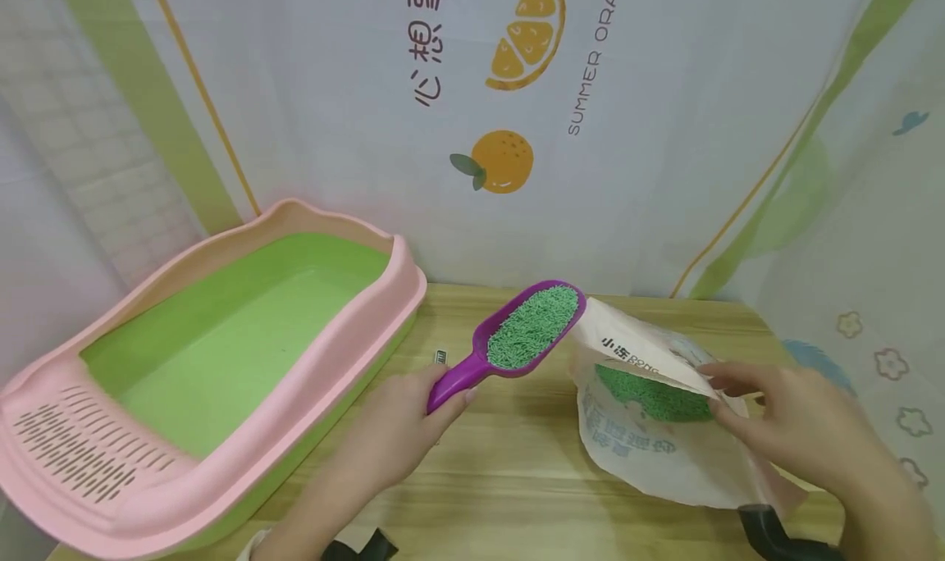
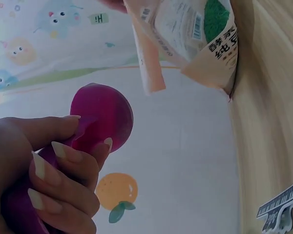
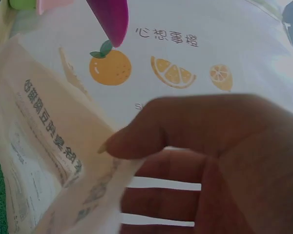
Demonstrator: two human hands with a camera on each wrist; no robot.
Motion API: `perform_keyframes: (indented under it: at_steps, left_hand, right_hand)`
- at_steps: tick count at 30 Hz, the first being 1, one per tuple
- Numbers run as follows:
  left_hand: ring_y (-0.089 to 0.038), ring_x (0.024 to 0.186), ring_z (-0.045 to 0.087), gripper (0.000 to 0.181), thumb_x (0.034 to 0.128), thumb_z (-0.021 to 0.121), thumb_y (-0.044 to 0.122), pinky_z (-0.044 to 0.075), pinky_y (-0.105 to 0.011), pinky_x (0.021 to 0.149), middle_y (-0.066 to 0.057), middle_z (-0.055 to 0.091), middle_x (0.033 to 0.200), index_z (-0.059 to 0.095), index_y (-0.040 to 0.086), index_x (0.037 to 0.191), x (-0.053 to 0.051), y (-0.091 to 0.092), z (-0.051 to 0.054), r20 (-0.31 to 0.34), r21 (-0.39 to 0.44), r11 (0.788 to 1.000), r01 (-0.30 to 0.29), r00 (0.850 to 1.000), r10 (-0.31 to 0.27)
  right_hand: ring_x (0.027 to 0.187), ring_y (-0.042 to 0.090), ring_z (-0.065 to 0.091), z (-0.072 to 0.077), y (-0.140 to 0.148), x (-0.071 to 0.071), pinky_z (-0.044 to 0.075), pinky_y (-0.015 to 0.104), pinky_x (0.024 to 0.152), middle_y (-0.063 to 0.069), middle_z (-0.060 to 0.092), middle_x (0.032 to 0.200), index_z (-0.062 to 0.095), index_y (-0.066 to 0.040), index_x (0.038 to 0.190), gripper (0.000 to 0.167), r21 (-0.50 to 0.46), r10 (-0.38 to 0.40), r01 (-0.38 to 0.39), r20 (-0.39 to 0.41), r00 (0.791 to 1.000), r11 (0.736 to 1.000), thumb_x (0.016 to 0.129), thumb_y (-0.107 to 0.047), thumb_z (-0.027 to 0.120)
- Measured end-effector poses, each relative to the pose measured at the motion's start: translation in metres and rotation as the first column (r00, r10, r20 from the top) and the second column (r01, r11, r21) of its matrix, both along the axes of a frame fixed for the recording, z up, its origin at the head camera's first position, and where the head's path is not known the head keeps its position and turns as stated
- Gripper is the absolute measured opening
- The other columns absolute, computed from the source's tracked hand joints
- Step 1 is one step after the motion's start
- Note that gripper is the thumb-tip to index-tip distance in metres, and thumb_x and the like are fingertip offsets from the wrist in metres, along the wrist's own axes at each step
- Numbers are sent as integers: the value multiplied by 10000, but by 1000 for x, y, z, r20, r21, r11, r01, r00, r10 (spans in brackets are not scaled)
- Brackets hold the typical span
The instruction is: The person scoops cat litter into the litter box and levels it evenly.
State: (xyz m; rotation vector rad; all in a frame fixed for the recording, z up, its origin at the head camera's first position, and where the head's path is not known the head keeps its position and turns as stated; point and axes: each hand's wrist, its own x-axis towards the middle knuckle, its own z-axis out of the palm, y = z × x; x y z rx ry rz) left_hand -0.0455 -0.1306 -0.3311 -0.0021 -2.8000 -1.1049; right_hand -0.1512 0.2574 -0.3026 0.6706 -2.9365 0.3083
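My left hand (image 1: 399,426) grips the handle of a purple scoop (image 1: 461,380), held up over the table and heaped with green pellets (image 1: 533,328). In the left wrist view the fingers wrap round the scoop's handle (image 2: 22,207). To the right, my right hand (image 1: 782,405) pinches the top edge of a pale bag (image 1: 627,454) between thumb and fingers. More green pellets show through the bag's clear window (image 1: 653,397). The right wrist view shows the thumb (image 3: 132,144) on the folded bag edge. A pink and green litter box (image 1: 332,339) stands at the left, its green floor bare apart from a tiny speck.
The wooden table (image 1: 509,462) carries everything, with a white printed curtain (image 1: 354,134) behind it. A small clip with piano-key markings (image 2: 281,209) lies on the tabletop, mostly hidden behind the left hand in the head view. Black strap ends (image 1: 782,536) show near the wrists.
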Motion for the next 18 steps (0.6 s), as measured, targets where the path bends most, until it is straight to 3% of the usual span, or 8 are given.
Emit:
perform_keyframes:
  at_steps: [4,8,10,12,14,18]
  left_hand:
    - [-69,476,405,267,986,646,386,328,-227,436,56,491,583,559,197,818,3,-6,6,6,-2,1000,-24,1000,24]
    - [-67,479,347,255,983,639,426,313,-227,439,53,449,582,598,213,850,5,-14,11,-13,-25,998,-58,998,58]
    - [-67,476,345,259,982,634,449,315,-230,438,52,439,575,614,215,871,6,-17,13,-25,-40,997,-73,997,72]
    - [-68,473,348,286,977,624,491,320,-232,439,53,437,570,623,218,889,7,-21,15,-28,-49,995,-86,996,84]
    - [-72,470,353,305,975,611,520,326,-237,437,50,444,571,628,224,904,8,-24,16,-25,-53,994,-95,995,94]
    - [-73,473,341,318,980,607,512,328,-237,431,46,452,585,610,213,872,8,-29,18,-25,-49,993,-109,994,107]
  right_hand:
    - [711,123,554,-3,4,3,381,298,578,99,772,1089,729,-219,1219,346,-8,2,-2,-28,1000,1000,888,-318,750]
    - [649,129,598,-2,4,4,375,266,531,140,777,1051,755,-170,1162,278,-54,-8,1,-134,991,999,914,-293,732]
    - [617,137,623,-1,3,4,356,270,506,136,783,947,763,-160,1143,248,-73,-24,9,-201,979,997,927,-273,715]
    - [545,109,543,-1,1,5,304,266,481,111,754,785,764,-149,1138,236,-85,-35,12,-278,960,996,934,-250,702]
    - [493,73,452,-1,-2,5,266,260,459,80,705,672,773,-130,1113,217,-100,-38,1,-373,927,995,931,-218,695]
    - [469,43,296,-2,-7,3,200,255,421,152,683,625,784,-73,1045,195,-143,-55,-25,-532,845,989,909,-180,693]
